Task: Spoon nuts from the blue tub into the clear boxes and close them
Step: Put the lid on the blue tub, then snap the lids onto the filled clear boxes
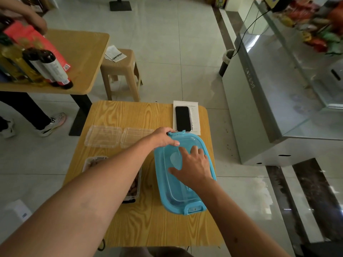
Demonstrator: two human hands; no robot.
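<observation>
Right hand (193,167) lies flat, fingers spread, steadying the blue tub's lid (172,193) while left hand (163,137) grips its far latch, apparently unclipping.

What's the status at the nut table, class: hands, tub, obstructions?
Left hand at blue tub's far latch; right hand flat on lid. Tub shut. Phone close behind.
</observation>
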